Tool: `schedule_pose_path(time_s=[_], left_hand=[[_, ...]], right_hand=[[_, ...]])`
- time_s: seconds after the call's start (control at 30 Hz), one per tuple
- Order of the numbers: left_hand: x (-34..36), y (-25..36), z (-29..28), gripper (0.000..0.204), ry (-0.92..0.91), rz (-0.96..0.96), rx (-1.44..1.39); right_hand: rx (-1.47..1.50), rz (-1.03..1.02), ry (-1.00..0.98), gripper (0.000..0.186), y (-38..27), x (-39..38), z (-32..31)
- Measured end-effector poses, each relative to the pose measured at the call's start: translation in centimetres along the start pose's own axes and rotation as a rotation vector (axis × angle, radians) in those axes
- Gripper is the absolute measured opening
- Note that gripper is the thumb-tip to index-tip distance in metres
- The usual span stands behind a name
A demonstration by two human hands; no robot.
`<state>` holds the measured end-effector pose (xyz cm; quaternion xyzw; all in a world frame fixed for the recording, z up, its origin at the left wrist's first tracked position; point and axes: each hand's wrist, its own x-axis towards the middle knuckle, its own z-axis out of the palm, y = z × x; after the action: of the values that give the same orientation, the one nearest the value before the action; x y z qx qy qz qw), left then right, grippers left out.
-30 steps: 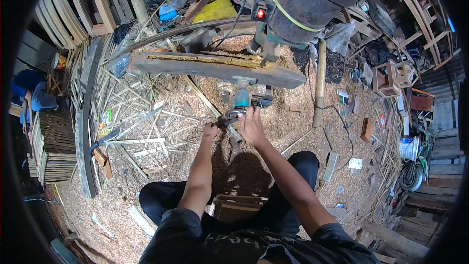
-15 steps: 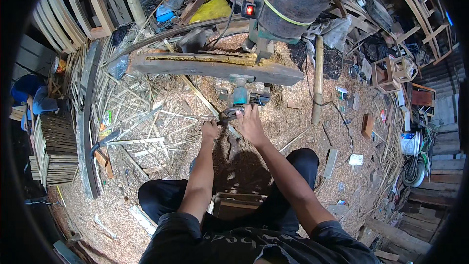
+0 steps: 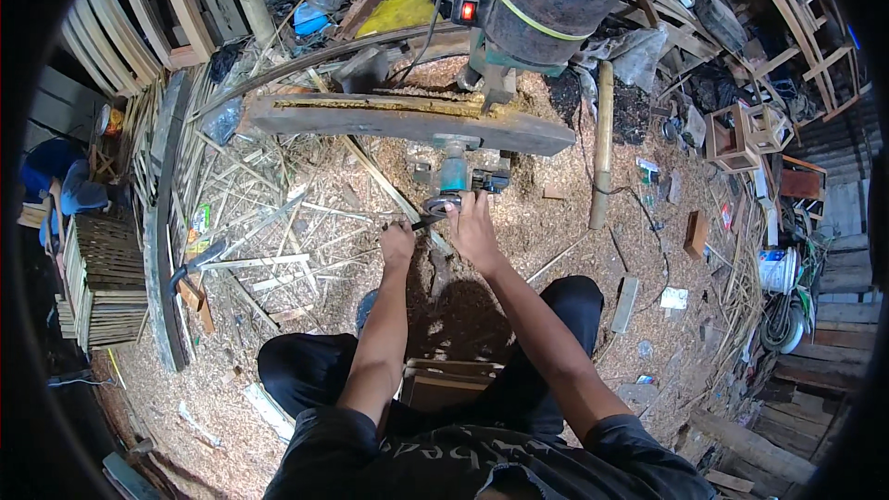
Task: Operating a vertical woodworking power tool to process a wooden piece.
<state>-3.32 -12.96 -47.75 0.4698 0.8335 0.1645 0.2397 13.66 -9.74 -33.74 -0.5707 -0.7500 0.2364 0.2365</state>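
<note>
In front of me is a teal machine part (image 3: pixel 453 174) joined to a long, weathered wooden beam (image 3: pixel 407 126). A dark round wheel (image 3: pixel 443 205) sits at its near end. My right hand (image 3: pixel 474 233) grips this wheel from the right, with its fingers over the rim and the thumb on the near side. A short black handle (image 3: pixel 426 221) sticks out toward the lower left of the wheel. Around its outer end my left hand (image 3: pixel 397 244) is closed in a fist. Where the handle meets the wheel is partly hidden.
A big dark drum-shaped housing (image 3: pixel 574 5) with a lit red switch (image 3: pixel 468 10) stands beyond the beam. Wood strips (image 3: pixel 278 264) and shavings cover the floor. A bamboo pole (image 3: pixel 603 143) lies at right. Another person (image 3: pixel 65 181) is at far left, beside a slatted stack (image 3: pixel 111 259).
My left hand has shifted up slightly, and the black handle shows more between my hands. My right hand has risen slightly with the wheel. The rest of the machine looks the same.
</note>
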Motion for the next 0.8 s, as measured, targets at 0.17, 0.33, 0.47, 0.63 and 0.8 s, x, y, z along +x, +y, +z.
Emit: schedule_pose_path(time_s=[0.17,0.33,0.47,0.63,0.8], left_hand=[[-1.0,-0.4,-0.8,0.038,-0.044,0.015,-0.163],[-2.9,0.5,-4.6,0.037,-0.077,0.064,-0.212],[-3.1,5.0,-11.9,0.041,-0.066,0.179,-0.285],[-2.5,19.4,-26.2,0.039,0.424,0.718,-0.539],[-3.7,37.6,-39.5,0.025,0.895,1.291,-0.687]], right_hand=[[-0.005,-0.020,0.007,0.042,0.1,0.2,0.0],[0.135,0.009,-0.147,0.045,1.8,0.6,-0.9],[0.187,0.005,-0.010,0.047,2.4,1.7,-4.5],[0.360,-0.049,0.368,0.052,-1.7,7.2,-16.6],[0.536,-0.326,0.722,0.047,-9.9,14.9,-31.3]])
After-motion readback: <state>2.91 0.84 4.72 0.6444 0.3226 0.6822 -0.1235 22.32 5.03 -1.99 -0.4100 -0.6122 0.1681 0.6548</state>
